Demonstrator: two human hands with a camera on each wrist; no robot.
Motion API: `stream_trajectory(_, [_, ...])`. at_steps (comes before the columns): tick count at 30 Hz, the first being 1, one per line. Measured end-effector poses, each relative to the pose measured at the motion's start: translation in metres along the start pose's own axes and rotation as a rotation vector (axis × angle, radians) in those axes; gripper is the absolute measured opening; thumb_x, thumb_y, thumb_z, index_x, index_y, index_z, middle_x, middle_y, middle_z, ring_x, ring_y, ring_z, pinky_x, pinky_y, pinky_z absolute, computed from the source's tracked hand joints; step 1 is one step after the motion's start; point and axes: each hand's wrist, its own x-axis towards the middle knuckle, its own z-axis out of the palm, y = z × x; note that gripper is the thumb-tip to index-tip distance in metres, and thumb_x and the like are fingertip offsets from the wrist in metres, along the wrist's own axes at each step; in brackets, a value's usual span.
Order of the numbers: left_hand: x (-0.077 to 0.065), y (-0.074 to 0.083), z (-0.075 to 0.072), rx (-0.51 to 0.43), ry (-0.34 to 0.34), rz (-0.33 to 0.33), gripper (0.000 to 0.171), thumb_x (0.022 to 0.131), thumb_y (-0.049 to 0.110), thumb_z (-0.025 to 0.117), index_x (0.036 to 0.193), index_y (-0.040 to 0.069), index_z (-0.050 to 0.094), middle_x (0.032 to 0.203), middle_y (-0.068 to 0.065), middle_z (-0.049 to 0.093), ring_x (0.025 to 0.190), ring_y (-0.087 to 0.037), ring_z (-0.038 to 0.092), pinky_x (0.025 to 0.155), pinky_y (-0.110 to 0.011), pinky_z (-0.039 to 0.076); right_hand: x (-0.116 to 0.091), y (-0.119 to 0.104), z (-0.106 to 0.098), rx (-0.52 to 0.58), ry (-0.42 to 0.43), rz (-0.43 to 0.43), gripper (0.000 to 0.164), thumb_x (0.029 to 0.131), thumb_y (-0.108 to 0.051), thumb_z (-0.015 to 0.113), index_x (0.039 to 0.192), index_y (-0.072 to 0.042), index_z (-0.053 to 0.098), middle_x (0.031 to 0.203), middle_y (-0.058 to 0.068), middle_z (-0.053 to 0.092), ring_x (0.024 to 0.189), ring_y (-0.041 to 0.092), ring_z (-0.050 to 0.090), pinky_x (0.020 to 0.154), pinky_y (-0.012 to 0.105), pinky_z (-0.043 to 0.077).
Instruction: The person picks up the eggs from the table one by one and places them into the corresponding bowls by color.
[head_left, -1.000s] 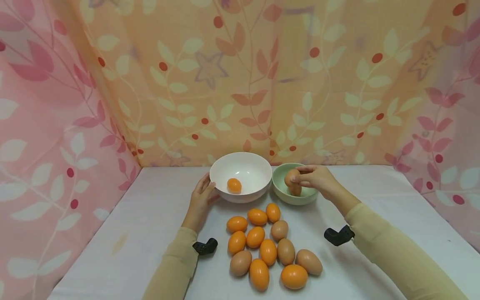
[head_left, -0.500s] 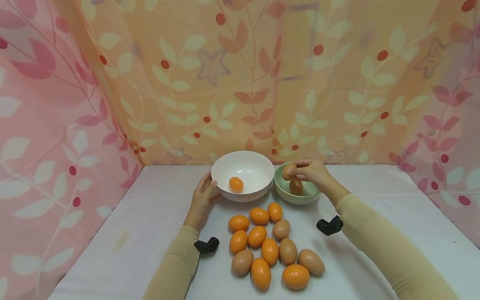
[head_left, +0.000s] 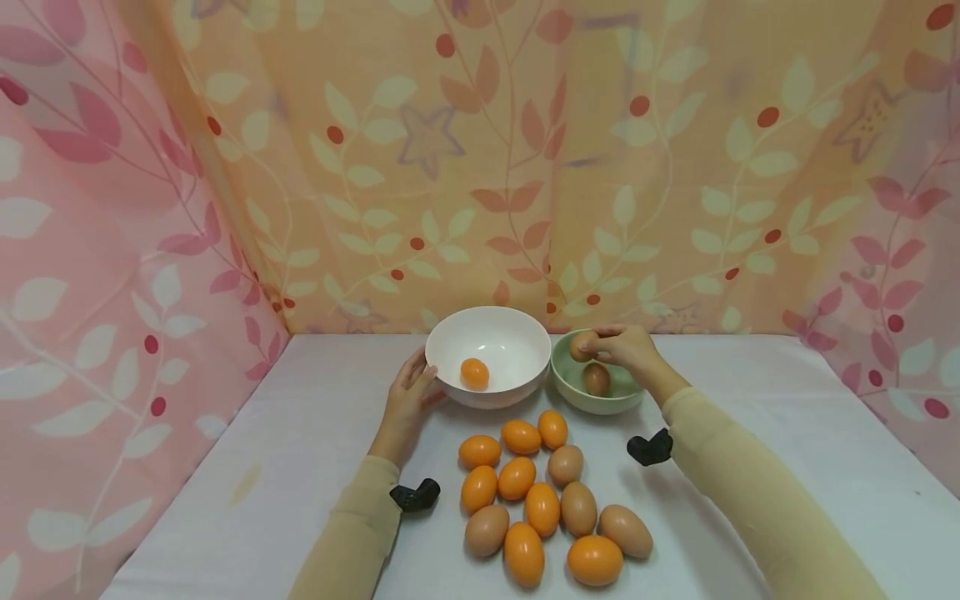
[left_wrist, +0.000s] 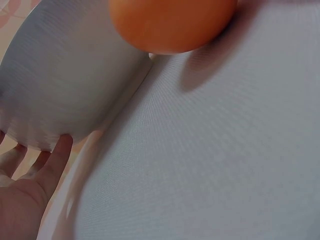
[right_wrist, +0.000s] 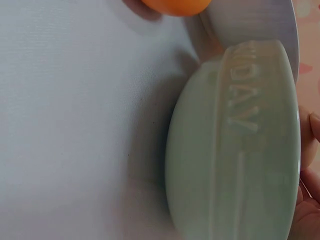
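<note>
My right hand [head_left: 628,350] pinches a brown egg [head_left: 581,345] between thumb and fingers at the back left of the green bowl [head_left: 600,407]. A second brown egg [head_left: 596,379] lies inside that bowl. My left hand [head_left: 408,402] rests on the left outside of the white bowl [head_left: 525,337], which has an orange egg [head_left: 474,373] in it. In the left wrist view, its spread fingers [left_wrist: 59,157] lie against the bowl's outer wall. The right wrist view shows part of the held egg [right_wrist: 306,142] past the green rim, the rest hidden.
Several orange eggs [head_left: 523,554] and several brown eggs [head_left: 626,532] lie grouped on the white tablecloth [head_left: 247,467] in front of the bowls. The two bowls stand side by side near the patterned curtain [head_left: 345,233] at the back.
My right hand has shifted left and slightly back with the egg, so the other brown egg in the green bowl shows more fully. My left hand stays at the white bowl.
</note>
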Motion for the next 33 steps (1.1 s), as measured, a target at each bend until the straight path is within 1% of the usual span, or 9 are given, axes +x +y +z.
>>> stream_trajectory(6, [0.001,0.0,-0.001,0.008,0.006,0.009,0.058,0.102,0.027,0.056,0.155,0.021,0.033,0.164,-0.003,0.027,0.144,-0.025,0.04,0.109,-0.05,0.047,0.009,0.005,0.0,0.037,0.01,0.009,0.062,0.092,-0.02,0.07,0.143,0.006,0.047,0.149,0.023,0.047,0.133,0.033,0.051,0.106,0.035,0.049])
stream_trajectory(11, [0.0,-0.001,-0.001,0.012,0.004,0.006,0.058,0.102,0.025,0.054,0.156,0.02,0.032,0.165,-0.004,0.027,0.145,-0.026,0.039,0.11,-0.05,0.046,0.014,0.009,0.001,0.023,0.03,0.014,0.062,0.091,-0.018,0.072,0.142,0.006,0.048,0.149,0.023,0.047,0.134,0.032,0.05,0.105,0.036,0.05])
stream_trajectory(16, [0.0,0.0,0.0,0.007,0.002,0.008,0.058,0.102,0.025,0.054,0.156,0.02,0.031,0.165,-0.004,0.027,0.145,-0.026,0.039,0.11,-0.05,0.046,0.015,0.011,0.003,-0.06,0.06,0.006,0.059,0.09,-0.021,0.072,0.14,0.005,0.052,0.146,0.023,0.051,0.128,0.03,0.054,0.102,0.032,0.053])
stream_trajectory(21, [0.0,0.0,0.001,0.009,0.005,-0.003,0.058,0.102,0.025,0.054,0.156,0.02,0.031,0.165,-0.004,0.027,0.145,-0.026,0.039,0.108,-0.049,0.048,0.015,0.014,0.005,-0.155,0.077,-0.01,0.061,0.089,-0.024,0.073,0.138,0.006,0.053,0.142,0.025,0.054,0.115,0.028,0.061,0.086,0.022,0.056])
stream_trajectory(23, [0.0,0.0,0.001,0.004,0.008,-0.005,0.058,0.102,0.025,0.055,0.155,0.02,0.032,0.165,-0.003,0.027,0.145,-0.025,0.039,0.108,-0.049,0.048,0.015,0.015,0.006,-0.175,0.074,-0.014,0.062,0.089,-0.026,0.074,0.138,0.007,0.053,0.141,0.027,0.054,0.111,0.028,0.063,0.084,0.022,0.056])
stream_trajectory(26, [0.001,0.0,0.001,0.0,0.009,-0.006,0.058,0.102,0.025,0.056,0.155,0.021,0.032,0.164,-0.002,0.028,0.145,-0.024,0.039,0.109,-0.049,0.047,0.014,0.015,0.007,-0.184,0.069,-0.004,0.062,0.09,-0.027,0.073,0.138,0.006,0.053,0.143,0.026,0.053,0.113,0.03,0.062,0.091,0.027,0.055])
stream_trajectory(29, [0.001,0.0,0.001,0.012,0.008,-0.001,0.06,0.102,0.026,0.056,0.155,0.02,0.032,0.165,-0.003,0.027,0.146,-0.024,0.037,0.111,-0.049,0.045,0.013,0.015,0.008,-0.178,0.066,0.007,0.061,0.09,-0.026,0.072,0.139,0.005,0.052,0.146,0.025,0.049,0.12,0.032,0.059,0.097,0.032,0.055])
stream_trajectory(31, [0.001,-0.001,0.001,0.017,0.01,0.001,0.06,0.102,0.027,0.057,0.156,0.019,0.031,0.165,-0.003,0.026,0.148,-0.024,0.035,0.111,-0.049,0.045,0.013,0.016,0.009,-0.184,0.069,0.013,0.059,0.09,-0.025,0.072,0.138,0.005,0.054,0.146,0.024,0.05,0.122,0.032,0.058,0.098,0.032,0.055])
stream_trajectory(33, [0.001,0.0,0.001,0.02,0.011,0.004,0.061,0.102,0.026,0.057,0.156,0.019,0.031,0.165,-0.003,0.026,0.148,-0.023,0.034,0.112,-0.049,0.044,0.013,0.017,0.009,-0.199,0.071,0.02,0.058,0.09,-0.026,0.072,0.137,0.004,0.056,0.146,0.023,0.05,0.12,0.031,0.059,0.095,0.03,0.055])
